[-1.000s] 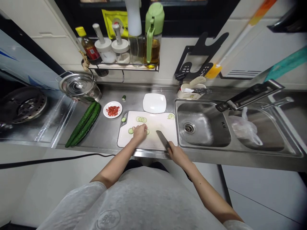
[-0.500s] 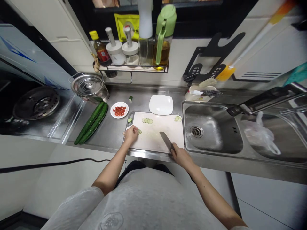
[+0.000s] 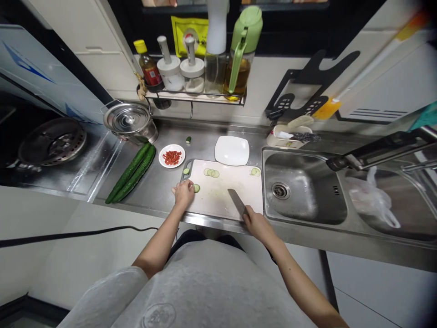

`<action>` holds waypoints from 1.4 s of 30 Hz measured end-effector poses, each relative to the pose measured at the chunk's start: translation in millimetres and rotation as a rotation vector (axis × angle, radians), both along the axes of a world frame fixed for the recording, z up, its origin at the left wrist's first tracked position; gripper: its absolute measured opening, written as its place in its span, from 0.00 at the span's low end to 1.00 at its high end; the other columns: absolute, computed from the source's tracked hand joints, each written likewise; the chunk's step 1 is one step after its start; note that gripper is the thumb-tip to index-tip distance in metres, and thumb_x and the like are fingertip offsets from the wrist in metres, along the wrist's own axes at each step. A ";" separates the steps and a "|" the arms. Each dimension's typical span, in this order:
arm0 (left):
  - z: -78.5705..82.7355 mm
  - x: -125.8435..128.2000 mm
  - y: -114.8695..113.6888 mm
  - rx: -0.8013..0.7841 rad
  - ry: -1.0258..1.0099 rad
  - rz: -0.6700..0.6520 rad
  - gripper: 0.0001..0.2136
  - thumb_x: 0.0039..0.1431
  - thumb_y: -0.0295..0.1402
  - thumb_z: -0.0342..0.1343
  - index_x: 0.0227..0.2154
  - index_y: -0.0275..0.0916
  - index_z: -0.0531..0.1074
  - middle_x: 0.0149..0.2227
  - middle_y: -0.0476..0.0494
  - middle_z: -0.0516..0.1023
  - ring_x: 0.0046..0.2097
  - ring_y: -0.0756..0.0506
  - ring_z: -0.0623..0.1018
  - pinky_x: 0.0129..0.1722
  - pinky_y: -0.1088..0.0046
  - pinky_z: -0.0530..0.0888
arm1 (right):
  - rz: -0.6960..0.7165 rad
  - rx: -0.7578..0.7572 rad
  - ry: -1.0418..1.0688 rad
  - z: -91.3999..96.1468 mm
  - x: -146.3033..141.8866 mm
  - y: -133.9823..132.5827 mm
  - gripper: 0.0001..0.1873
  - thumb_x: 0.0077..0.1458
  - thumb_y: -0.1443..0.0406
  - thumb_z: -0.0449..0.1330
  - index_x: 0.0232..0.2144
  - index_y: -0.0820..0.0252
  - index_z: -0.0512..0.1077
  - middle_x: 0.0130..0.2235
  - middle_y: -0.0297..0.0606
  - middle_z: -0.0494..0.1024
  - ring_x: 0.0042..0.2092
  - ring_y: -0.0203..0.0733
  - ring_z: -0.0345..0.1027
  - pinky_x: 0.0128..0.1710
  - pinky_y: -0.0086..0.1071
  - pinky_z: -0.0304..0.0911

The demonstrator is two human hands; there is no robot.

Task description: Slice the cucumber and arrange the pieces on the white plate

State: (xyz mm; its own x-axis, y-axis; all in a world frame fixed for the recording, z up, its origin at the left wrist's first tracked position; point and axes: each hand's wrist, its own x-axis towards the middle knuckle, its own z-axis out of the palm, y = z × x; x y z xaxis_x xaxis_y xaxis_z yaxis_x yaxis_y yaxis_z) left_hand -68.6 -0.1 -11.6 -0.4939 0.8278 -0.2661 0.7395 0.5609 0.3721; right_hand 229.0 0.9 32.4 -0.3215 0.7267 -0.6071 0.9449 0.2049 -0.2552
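Note:
My right hand (image 3: 256,224) is closed round the handle of a kitchen knife (image 3: 236,201), whose blade lies low over the white cutting board (image 3: 218,205), tip pointing away to the left. At the board's left edge is my left hand (image 3: 184,195), its fingers curled together; what they hold, if anything, is hidden. A round cucumber slice (image 3: 197,188) lies right beside its fingertips. Farther back on the board a short overlapping row of cucumber slices (image 3: 211,173) is laid out. More thin slices (image 3: 255,171) sit at the far right corner, and a cucumber piece (image 3: 186,171) by the board's handle.
Behind the board stands a white plate (image 3: 232,150). Left of it are a small dish (image 3: 161,159) of chopped red pieces, a cucumber end (image 3: 188,140), two whole cucumbers (image 3: 131,175) and a lidded steel pot (image 3: 129,120). A sink (image 3: 303,187) adjoins the right.
My left hand has shifted slightly left, uncovering more of the cucumber slice beside its fingertips. The knife and my right hand stay nearly still, while the view has tilted a little.

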 end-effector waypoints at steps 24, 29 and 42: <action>-4.4 59.2 94.0 0.045 0.057 -0.327 0.10 0.56 0.29 0.51 0.40 0.44 0.70 0.48 0.40 0.66 0.51 0.39 0.63 0.47 0.61 0.56 | -0.076 0.054 0.019 -11.2 15.0 -0.4 0.16 0.64 0.62 0.44 0.52 0.59 0.58 0.37 0.44 0.77 0.37 0.44 0.70 0.30 0.30 0.46; 3.8 61.1 90.0 0.039 0.002 -0.354 0.09 0.58 0.25 0.45 0.37 0.42 0.69 0.41 0.42 0.74 0.48 0.41 0.68 0.46 0.62 0.55 | -0.078 0.052 0.027 -9.7 14.7 0.6 0.18 0.63 0.63 0.43 0.54 0.58 0.57 0.36 0.43 0.77 0.37 0.44 0.70 0.31 0.30 0.48; 17.0 78.8 47.7 -0.114 -0.219 -0.414 0.08 0.54 0.27 0.49 0.35 0.44 0.69 0.34 0.50 0.77 0.40 0.45 0.74 0.44 0.64 0.57 | -0.046 0.044 -0.019 1.1 2.3 2.7 0.15 0.63 0.64 0.42 0.50 0.59 0.59 0.35 0.44 0.76 0.37 0.44 0.71 0.29 0.30 0.47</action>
